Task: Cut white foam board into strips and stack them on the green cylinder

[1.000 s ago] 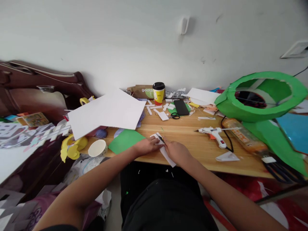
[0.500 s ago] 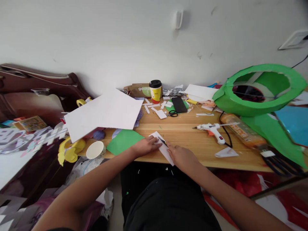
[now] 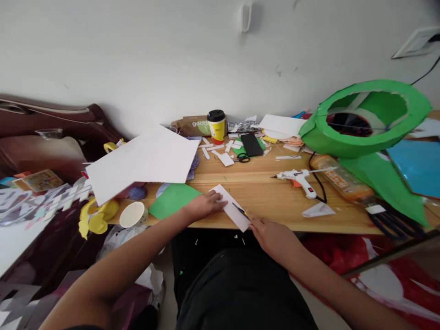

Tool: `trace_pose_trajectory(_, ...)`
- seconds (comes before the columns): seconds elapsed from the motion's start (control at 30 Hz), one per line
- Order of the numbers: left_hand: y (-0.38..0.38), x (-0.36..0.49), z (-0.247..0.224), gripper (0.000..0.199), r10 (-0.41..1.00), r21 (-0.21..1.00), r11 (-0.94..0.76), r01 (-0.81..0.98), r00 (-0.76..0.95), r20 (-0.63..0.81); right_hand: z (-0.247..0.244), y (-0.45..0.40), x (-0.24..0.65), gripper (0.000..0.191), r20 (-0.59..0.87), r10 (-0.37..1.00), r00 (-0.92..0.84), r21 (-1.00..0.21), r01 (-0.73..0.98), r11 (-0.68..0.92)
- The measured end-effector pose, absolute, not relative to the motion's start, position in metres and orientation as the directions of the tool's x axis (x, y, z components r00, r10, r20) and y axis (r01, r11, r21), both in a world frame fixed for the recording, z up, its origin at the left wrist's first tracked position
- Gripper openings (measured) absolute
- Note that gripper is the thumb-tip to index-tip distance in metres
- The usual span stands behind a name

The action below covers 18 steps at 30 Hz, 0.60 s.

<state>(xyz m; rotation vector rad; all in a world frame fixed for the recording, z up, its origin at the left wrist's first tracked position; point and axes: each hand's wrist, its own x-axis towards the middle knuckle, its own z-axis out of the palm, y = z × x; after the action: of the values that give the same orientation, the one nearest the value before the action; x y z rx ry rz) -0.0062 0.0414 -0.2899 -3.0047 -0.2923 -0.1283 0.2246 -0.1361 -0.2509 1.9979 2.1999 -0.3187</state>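
A small white rectangle of foam board [image 3: 231, 208] lies slantwise near the front edge of the wooden table. My left hand [image 3: 205, 205] holds down its upper left part, with the fingers pressed on it. In my right hand [image 3: 271, 233] is a slim utility knife [image 3: 242, 211], black with a bit of yellow. Its tip points up and left over the board; whether the blade touches the surface I cannot tell. Left of my left hand a green sheet [image 3: 173, 200] lies partly under the forearm.
A large white board [image 3: 147, 160] and a paper cup [image 3: 133, 214] are at left. Behind stand a lidded coffee cup [image 3: 216, 128], a phone [image 3: 251, 145] and scissors [image 3: 243, 158]. At right are a glue gun [image 3: 300, 181], a bottle [image 3: 340, 178] and a green ring-shaped form [image 3: 364, 142].
The knife and my right hand have slid down and right along the white board, away from my left hand. My left hand keeps its place on the board. The view has shifted slightly.
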Motion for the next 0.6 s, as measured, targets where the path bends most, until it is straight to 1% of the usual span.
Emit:
trace_pose_trajectory(0.07,0.041,-0.005,-0.287,0.035,0.197,-0.096,-0.974,0.204,0.978,0.074,-0.252,-0.141,0.226,0.051,-0.254,0.963,-0.093,-0.039,0.996,0.086)
trace_pose_trajectory(0.17,0.041,-0.004,-0.282,0.035,0.192,-0.109,-0.974,0.198,0.980,0.058,-0.253,-0.148,0.228,0.050,-0.250,0.965,-0.082,-0.008,0.997,0.083)
trace_pose_trajectory(0.23,0.040,-0.004,-0.280,0.035,0.185,-0.116,-0.975,0.190,0.981,0.052,-0.255,-0.154,0.230,0.050,-0.232,0.969,-0.082,0.014,0.996,0.088)
trace_pose_trajectory(0.4,0.040,-0.004,-0.277,0.035,0.201,-0.090,-0.975,0.204,0.979,0.043,-0.266,-0.177,0.239,0.049,-0.173,0.981,-0.085,0.068,0.993,0.098)
trace_pose_trajectory(0.6,0.042,-0.003,-0.279,0.034,0.196,-0.110,-0.974,0.196,0.981,0.009,-0.283,-0.202,0.249,0.048,-0.021,0.993,-0.114,0.081,0.990,0.116)
